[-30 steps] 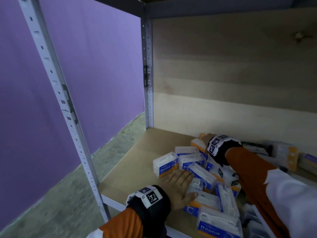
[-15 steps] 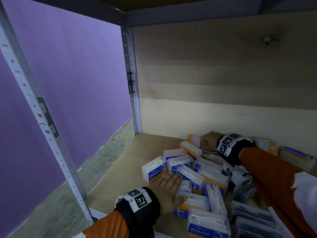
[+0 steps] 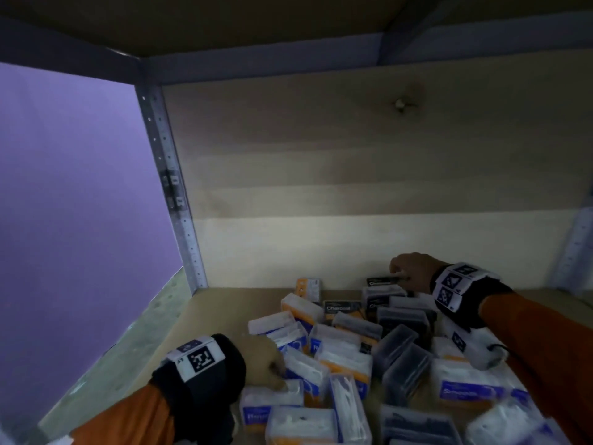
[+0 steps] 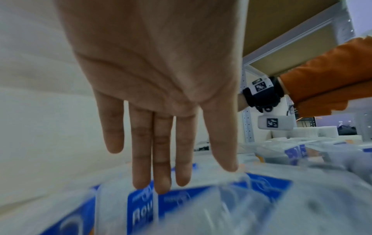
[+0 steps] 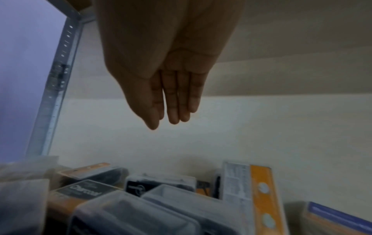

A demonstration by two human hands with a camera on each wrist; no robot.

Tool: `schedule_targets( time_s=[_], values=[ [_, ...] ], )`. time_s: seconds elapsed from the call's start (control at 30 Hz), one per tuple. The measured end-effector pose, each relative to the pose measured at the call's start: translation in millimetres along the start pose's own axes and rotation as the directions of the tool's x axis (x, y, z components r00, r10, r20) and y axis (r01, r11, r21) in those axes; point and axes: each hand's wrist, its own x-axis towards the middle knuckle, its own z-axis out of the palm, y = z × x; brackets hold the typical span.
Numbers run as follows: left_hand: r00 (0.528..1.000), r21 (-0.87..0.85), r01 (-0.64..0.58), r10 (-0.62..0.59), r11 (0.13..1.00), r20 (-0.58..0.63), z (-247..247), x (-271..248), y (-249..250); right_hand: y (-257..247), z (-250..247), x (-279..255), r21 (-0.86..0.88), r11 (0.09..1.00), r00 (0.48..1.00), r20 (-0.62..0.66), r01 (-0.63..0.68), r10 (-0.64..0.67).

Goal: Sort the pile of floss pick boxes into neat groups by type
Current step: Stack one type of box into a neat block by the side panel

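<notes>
We're looking at the pile of floss pick boxes (image 3: 362,358) heaped on the wooden shelf (image 3: 205,319), filling its right and middle and tumbled at all angles, nothing grouped yet. Blue-labelled Round boxes (image 3: 272,404) crowd the near left; the dark Charcoal boxes (image 3: 341,308) sit toward the back, by the rear panel (image 3: 353,187). That split probably explains our reach, one hand to each colour.

Our left hand (image 4: 161,98) lies flat, fingers straight and together, tips touching the blue-labelled boxes at the pile's near-left edge. It grips nothing; we'd judge it's bracing or nudging that edge so the heap doesn't slide off toward the bare left side.

Our right hand (image 3: 409,268) is at the back, over the Charcoal cluster. From the wrist view its fingers (image 5: 173,101) hang straight and close together, clear of the boxes below, holding nothing. In the head view the fingertips look near a dark box, but contact is doubtful.

The bare shelf at left looks the natural place to start a group.
</notes>
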Motion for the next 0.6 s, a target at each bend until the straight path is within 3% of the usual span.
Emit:
schedule_targets(
  time_s=[0.17, 0.4, 0.6],
  values=[
    [0.999, 0.058, 0.044, -0.042, 0.997, -0.032, -42, 26, -8, 34, 14, -6, 0.046, 0.996, 0.997, 0.011, -0.071, 0.071],
    [0.991, 0.090, 0.131, -0.127, 0.987, -0.048, -95, 83, -23, 70, 24, -5, 0.085, 0.984, 0.980, 0.140, -0.154, 0.141],
    [0.964, 0.162, 0.265, -0.260, 0.951, -0.048, -115, 138, -33, 88, 31, 3, 0.089, 0.976, 0.970, 0.161, -0.197, 0.181]
  ],
)
